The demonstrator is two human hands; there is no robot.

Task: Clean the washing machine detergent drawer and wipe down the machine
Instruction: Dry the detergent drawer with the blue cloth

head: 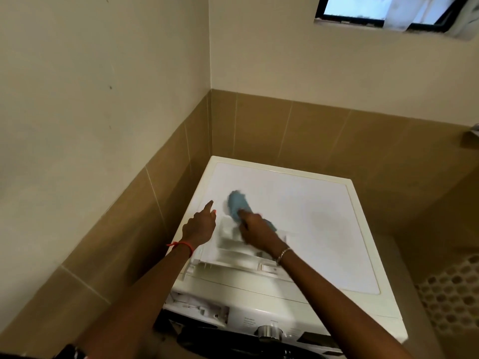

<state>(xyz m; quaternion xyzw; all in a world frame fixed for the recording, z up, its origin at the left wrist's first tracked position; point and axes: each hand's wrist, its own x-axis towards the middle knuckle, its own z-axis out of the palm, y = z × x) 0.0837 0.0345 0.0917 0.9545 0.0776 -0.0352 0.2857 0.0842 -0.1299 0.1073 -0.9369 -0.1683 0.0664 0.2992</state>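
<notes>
Detergent drawer (pixel 233 251) is lying atop the washing machine (pixel 324 216), the right hand (pixel 256 229) gripping a blue cloth (pixel 237 203) over it; the empty left hand (pixel 198 225), forefinger straight, should be bracing it.

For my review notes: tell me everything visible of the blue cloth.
The blue cloth is light blue, soft-looking fabric, bunched into a lump and smeared by motion blur. The right hand grips its near end with curled fingers, and a corner pokes out on the hand's right side. It sits over the left part of the washing machine top, at the far end of the white detergent drawer lying there. Whether it presses the surface cannot be told.
</notes>
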